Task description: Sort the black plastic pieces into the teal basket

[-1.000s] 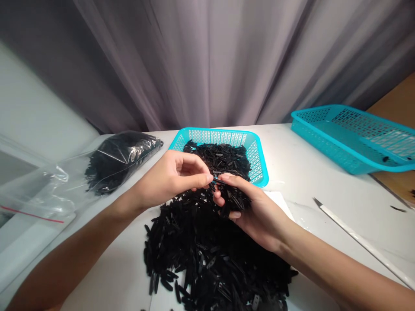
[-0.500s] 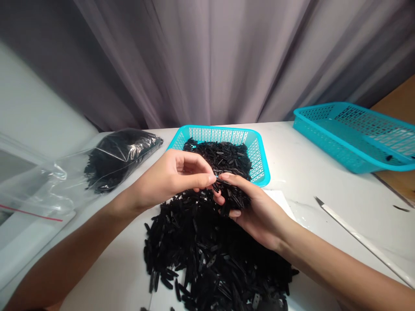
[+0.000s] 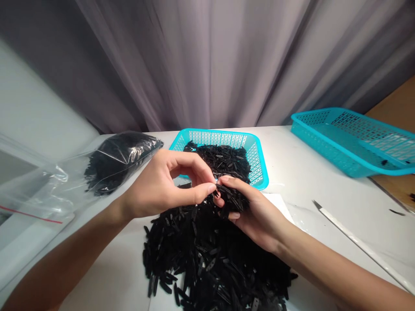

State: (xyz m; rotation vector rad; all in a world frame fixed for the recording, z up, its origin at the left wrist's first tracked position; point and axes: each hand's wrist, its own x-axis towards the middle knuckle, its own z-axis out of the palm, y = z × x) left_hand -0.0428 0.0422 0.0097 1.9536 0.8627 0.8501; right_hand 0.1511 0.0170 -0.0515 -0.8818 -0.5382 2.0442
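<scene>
My right hand (image 3: pixel 254 209) is closed around a handful of slim black plastic pieces (image 3: pixel 235 198), its thumb lying along the top of them. The thumb and forefinger of my left hand (image 3: pixel 175 183) pinch together at the edge of that handful, at the end of one black piece; their exact hold is partly hidden. Below both hands spreads a large loose heap of similar black pieces (image 3: pixel 194 255), a few with small holes. Just behind the hands stands a blue plastic basket (image 3: pixel 257 162) holding more of these pieces.
On the left lies a clear zip bag (image 3: pixel 69 177) partly filled with black pieces. A second blue basket (image 3: pixel 337 153) stands at the back right, with a few dark bits inside. A white-handled craft knife (image 3: pixel 353 235) lies to the right. A grey curtain (image 3: pixel 207 65) hangs behind the table.
The view has shifted slightly. My left forefinger and thumb form a wider loop behind their tips, and the left hand sits a little further left. The right hand keeps its handful.
</scene>
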